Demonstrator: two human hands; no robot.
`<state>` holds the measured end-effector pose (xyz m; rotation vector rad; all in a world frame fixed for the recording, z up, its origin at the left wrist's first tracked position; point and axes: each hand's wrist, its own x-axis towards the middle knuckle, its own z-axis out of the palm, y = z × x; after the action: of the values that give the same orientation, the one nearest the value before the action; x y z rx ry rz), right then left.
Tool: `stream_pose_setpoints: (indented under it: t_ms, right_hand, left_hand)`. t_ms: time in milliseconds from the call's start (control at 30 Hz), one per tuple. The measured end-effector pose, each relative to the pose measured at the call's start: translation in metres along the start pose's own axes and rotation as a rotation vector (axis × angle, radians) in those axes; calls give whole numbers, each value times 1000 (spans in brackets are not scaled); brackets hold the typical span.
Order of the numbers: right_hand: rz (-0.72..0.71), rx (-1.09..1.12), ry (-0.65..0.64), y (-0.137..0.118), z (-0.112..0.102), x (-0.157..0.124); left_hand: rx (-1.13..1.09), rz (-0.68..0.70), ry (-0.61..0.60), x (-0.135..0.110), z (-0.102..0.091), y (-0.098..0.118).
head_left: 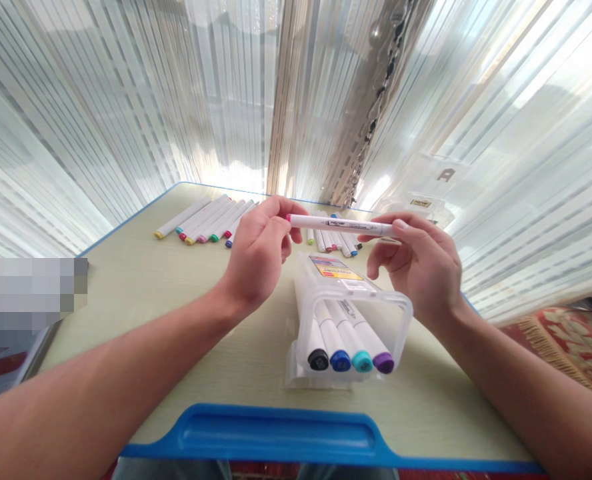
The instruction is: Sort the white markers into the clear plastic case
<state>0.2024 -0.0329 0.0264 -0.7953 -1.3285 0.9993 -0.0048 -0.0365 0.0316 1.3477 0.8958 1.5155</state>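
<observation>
So the white marker [341, 225] is held up off the desk [176, 313], stretched straight across between both hands. Its long axis runs left to right, pretty much level. The left hand [259, 250] has its fingertips pinched on the pink-tipped end. The right hand [421, 267] is clamped on the other end with thumb and forefinger, its other fingers curled loosely underneath. Neither hand is really nearer, since each has one end. From the left hand the barrel points off to the right, and from the right hand it points left.

Just below and between the hands, a clear plastic case [401, 313] lies on its side with four markers in it, their black, blue, teal and purple caps facing the person. Beyond the left hand, further back, there's a row of markers [206, 223] lying loose. A few more loose markers [333, 241] sit right behind the held one.
</observation>
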Motion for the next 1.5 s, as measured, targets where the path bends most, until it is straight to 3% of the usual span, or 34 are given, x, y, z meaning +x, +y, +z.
stream_pose_setpoints:
  t_ms: [1500]
  right_hand:
    - [6,-15,7,-2,3,-1]
  left_hand:
    - [4,-1,-8,-1,-1,0]
